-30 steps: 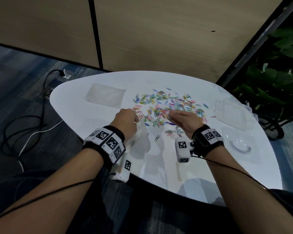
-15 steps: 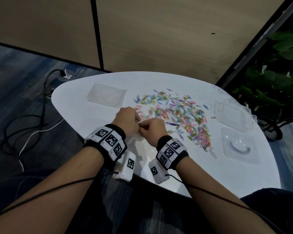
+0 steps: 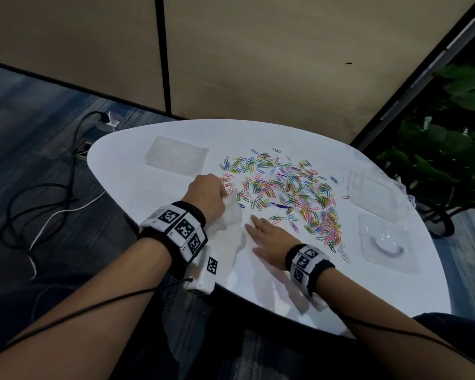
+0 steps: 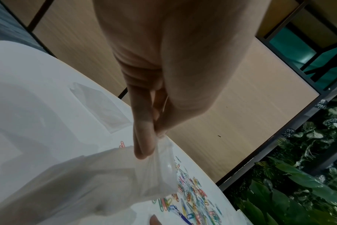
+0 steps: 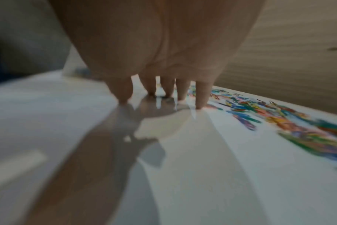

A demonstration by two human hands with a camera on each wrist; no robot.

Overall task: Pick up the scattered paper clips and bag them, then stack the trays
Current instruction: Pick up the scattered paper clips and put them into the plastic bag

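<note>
**Head view: one hand pinching the bag, the other flat on the table**

Head view, centre: we see the left hand (image 3: 206,196) pinching the rim of a clear plastic bag (image 3: 231,218) between thumb and fingers; the left wrist view confirms the pinch, with the left fingertips (image 4: 144,144) closed on the bag's edge and its mouth sagging open toward the clips. Just right of the bag, the right hand (image 3: 269,239) lies palm down with its fingers straight and slightly spread, holding nothing; the right wrist view, though blurred, shows the right fingertips (image 5: 201,100) touching the white table (image 3: 285,286). Beyond both hands we find the coloured paper clips (image 3: 288,187) scattered across the middle of the table, the nearest ones just ahead of the right fingers and beside the bag mouth. A second flat clear bag (image 3: 176,154) rests at far left. Two clear trays lie apart at the right edge: the far tray (image 3: 373,193) and the near tray (image 3: 384,242). Cables (image 3: 39,204) trail over the floor at left; a plant (image 3: 450,149) stands at right.
</note>
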